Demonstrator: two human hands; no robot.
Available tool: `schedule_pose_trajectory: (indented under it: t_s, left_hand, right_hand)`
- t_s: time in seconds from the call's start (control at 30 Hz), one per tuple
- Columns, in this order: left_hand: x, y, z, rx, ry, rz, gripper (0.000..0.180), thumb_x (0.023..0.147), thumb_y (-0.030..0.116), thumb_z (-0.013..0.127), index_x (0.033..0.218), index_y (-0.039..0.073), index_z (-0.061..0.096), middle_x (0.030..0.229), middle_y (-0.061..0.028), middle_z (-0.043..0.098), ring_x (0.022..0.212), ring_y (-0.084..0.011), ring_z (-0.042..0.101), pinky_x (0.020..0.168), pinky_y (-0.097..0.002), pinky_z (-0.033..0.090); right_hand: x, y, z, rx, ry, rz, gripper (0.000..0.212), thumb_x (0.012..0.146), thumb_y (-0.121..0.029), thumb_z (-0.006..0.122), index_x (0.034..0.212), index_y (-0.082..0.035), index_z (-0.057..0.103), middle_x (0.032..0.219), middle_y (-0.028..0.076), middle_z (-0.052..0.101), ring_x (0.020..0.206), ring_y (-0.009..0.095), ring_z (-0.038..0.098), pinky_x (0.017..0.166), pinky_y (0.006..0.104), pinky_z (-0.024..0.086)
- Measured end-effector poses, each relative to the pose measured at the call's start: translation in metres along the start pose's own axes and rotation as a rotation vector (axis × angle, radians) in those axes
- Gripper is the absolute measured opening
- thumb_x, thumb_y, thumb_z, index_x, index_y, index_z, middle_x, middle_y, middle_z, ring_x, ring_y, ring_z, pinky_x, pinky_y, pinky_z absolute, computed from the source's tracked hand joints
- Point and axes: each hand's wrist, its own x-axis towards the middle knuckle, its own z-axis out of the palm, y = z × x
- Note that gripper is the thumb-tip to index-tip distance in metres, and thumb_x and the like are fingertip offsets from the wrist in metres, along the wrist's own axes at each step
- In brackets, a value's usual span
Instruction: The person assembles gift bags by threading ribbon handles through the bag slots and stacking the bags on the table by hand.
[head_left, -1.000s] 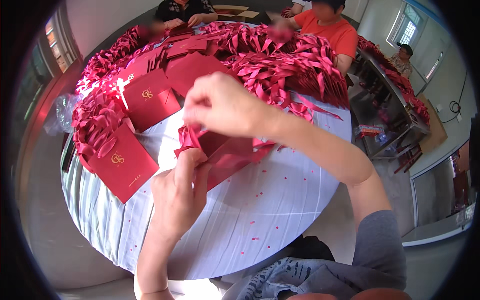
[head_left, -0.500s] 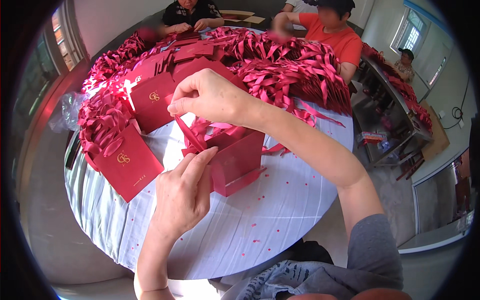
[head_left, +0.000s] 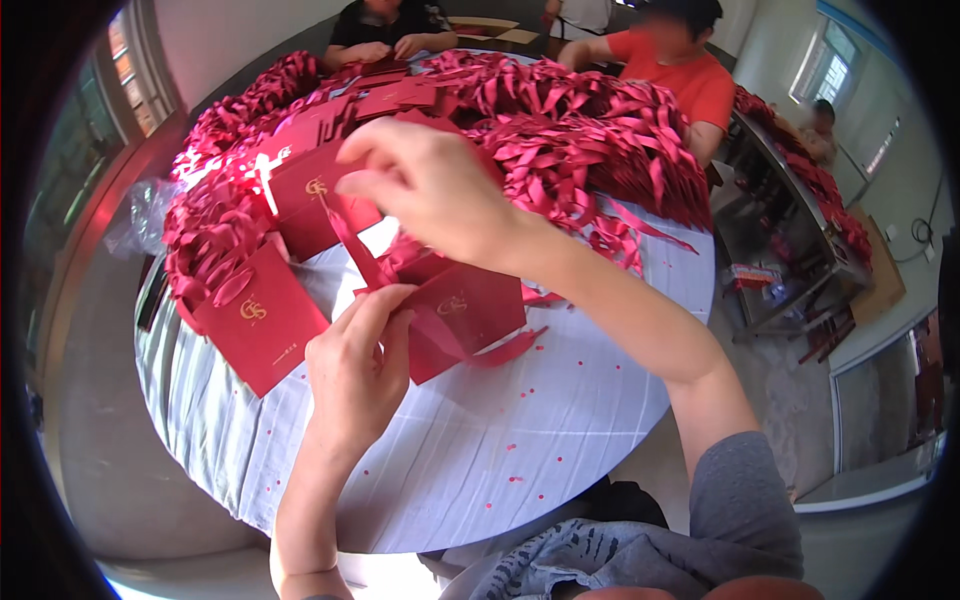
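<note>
A small red paper gift bag [head_left: 470, 312] with a gold emblem stands tilted on the table in front of me. At its upper left edge my left hand [head_left: 358, 368] is closed, thumb and fingers pinching a red ribbon [head_left: 352, 242]. From that pinch the ribbon runs up and away to the left, below the right fingertips. Above the bag, my right hand [head_left: 435, 190] is slightly blurred, its thumb and forefinger apart with nothing seen between them. A loose ribbon tail [head_left: 512, 350] sticks out at the bag's right side.
White cloth covers the round table [head_left: 450, 450], dotted with small red paper discs. Another red bag [head_left: 262, 325] leans at the left beside heaped ribbons. Rows of ribboned bags [head_left: 600, 130] fill the far side. Across the table sit a person in black [head_left: 390, 35] and one in orange-red [head_left: 675, 85].
My right thumb and forefinger have parted from their pinch near the ribbon's upper end. The bag has turned so its emblem shows. My left hand still pinches at its edge.
</note>
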Motion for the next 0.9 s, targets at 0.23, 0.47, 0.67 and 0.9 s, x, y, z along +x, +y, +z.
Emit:
schedule_pose_trajectory:
  t_s: [0.23,0.47,0.67,0.9]
  left_hand:
    - [0.003,-0.010,0.003,0.007,0.104,-0.080,0.018,0.078,0.001,0.063,0.095,0.005,0.063,0.080,-0.0127,0.064,0.058,-0.0250,0.060,0.052,-0.0316,0.047]
    - [-0.002,-0.008,0.004,0.107,0.045,-0.032,0.020,0.079,0.003,0.062,0.098,0.006,0.061,0.073,-0.0096,0.060,0.058,-0.0264,0.059,0.047,-0.0339,0.046]
    - [-0.003,0.001,0.006,0.169,0.041,0.077,0.021,0.078,0.002,0.061,0.099,0.005,0.061,0.069,-0.0082,0.056,0.050,-0.0245,0.056,0.043,-0.0325,0.043]
    - [-0.006,0.003,0.011,0.280,0.043,0.240,0.030,0.070,-0.002,0.062,0.100,0.005,0.061,0.070,-0.0066,0.055,0.043,-0.0207,0.052,0.039,-0.0312,0.041]
  right_hand:
    - [-0.089,-0.011,-0.024,-0.258,-0.224,0.164,0.020,0.077,-0.018,0.073,0.076,0.000,0.063,0.068,0.009,0.060,0.055,0.019,0.057,0.051,0.0305,0.045]
    - [-0.115,0.008,-0.007,0.066,-0.275,0.261,0.011,0.079,-0.007,0.068,0.084,0.000,0.062,0.075,0.007,0.061,0.061,0.018,0.058,0.059,0.0302,0.047]
    - [-0.084,-0.018,-0.027,-0.066,0.020,0.019,0.009,0.078,-0.006,0.068,0.080,-0.003,0.060,0.074,0.007,0.057,0.060,0.020,0.056,0.054,0.0313,0.044]
    - [-0.035,0.002,-0.020,-0.159,-0.387,-0.099,0.027,0.078,-0.028,0.066,0.089,-0.003,0.066,0.093,0.009,0.054,0.094,0.025,0.049,0.086,0.0346,0.039]
